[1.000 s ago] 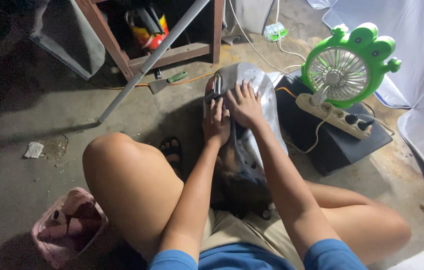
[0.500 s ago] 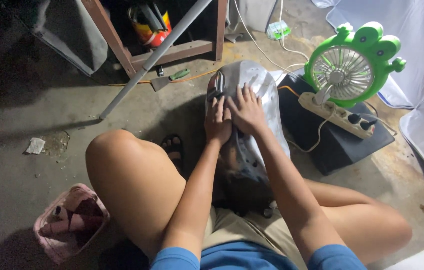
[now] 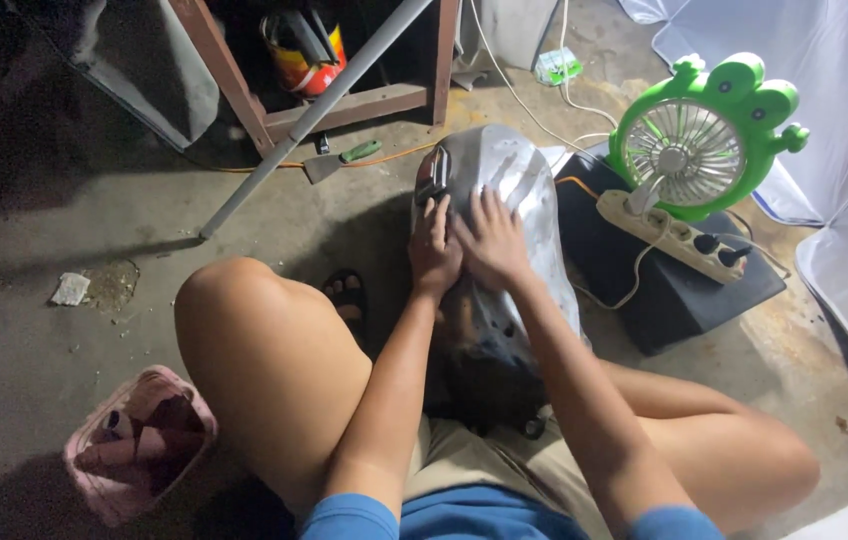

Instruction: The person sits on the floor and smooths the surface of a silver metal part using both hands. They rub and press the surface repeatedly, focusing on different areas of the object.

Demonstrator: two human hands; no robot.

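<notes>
Two hands lie flat on the metal shell (image 3: 504, 200), which stands on the floor between our knees and leans toward us. Our left hand (image 3: 436, 250) presses palm-down on its near slope, fingers together and pointing up toward a small dark fitting (image 3: 431, 175) at the shell's left edge. Our right hand (image 3: 492, 240) sits just beside it, touching it, fingers spread over the crown. Neither hand is closed around anything; both are open and pressed on the surface.

We judge the shell to be stiff sheet metal, smooth and shiny, so likely slippery under a flat palm and fairly light for its bulk. A firmer hold would probably come at its rolled side edges or the lower rim near our lap, not on the curved top.

Right of the shell, a green fan (image 3: 699, 140) stands on a dark box (image 3: 664, 300), with a white power strip (image 3: 669, 230) across it. Beyond the shell lies a green-handled scraper (image 3: 342, 158) on the concrete floor (image 3: 44, 370), near a wooden frame and a grey pole (image 3: 314, 110). A pink basket (image 3: 139, 445) rests by our left knee.
</notes>
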